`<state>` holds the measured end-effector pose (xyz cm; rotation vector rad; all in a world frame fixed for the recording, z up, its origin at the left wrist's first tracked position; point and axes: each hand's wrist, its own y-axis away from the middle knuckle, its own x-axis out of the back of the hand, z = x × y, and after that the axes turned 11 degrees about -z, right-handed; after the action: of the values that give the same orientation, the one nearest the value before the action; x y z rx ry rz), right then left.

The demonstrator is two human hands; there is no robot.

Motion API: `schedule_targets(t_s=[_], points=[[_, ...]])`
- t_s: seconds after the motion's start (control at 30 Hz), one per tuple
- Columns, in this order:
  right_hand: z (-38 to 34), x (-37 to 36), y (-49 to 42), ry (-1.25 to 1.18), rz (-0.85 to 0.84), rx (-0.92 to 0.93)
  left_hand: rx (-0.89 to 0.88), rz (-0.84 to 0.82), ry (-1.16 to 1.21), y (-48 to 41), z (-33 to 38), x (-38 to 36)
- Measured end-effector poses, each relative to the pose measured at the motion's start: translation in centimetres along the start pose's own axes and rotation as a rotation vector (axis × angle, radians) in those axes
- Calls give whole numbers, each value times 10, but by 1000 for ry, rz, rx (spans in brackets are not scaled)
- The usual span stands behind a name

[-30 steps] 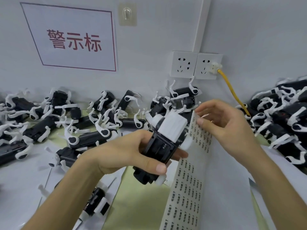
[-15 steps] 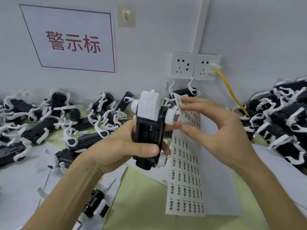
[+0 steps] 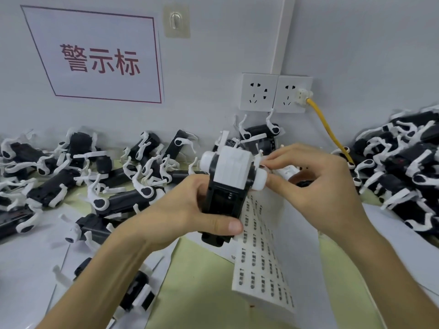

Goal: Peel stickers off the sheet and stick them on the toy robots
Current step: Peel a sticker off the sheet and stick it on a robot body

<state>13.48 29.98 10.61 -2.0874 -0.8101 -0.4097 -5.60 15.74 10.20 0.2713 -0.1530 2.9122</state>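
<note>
The left hand grips a toy robot round its black body, thumb across the near side, holding it up over the tabletop with its white top plate facing the camera and its round white ends sticking out to either side. The right hand is just to the right of it, fingers curled, with thumb and forefinger tips meeting against the robot's right white end; whether they pinch a sticker there is too small to tell. The sticker sheet, a long white strip printed with rows of small dark labels, slopes from under the robot and the right hand down toward the near edge of the tabletop; its upper end is hidden behind them. More black-and-white toy robots lie in a heap on the left and in another heap on the right, and one lies beside the left forearm. On the wall behind are a sign with red characters, a clear hook, and a double socket with a yellow cable plugged in.
</note>
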Motion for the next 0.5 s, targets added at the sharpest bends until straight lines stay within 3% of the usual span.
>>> schedule_targets(t_s=[0.23,0.5], points=[[-3,7,0,-94,-131,37,40,53,-23,-3,-4,0],[-1,17,1,-308,-207,-63,117,-65,51,0,0,2]])
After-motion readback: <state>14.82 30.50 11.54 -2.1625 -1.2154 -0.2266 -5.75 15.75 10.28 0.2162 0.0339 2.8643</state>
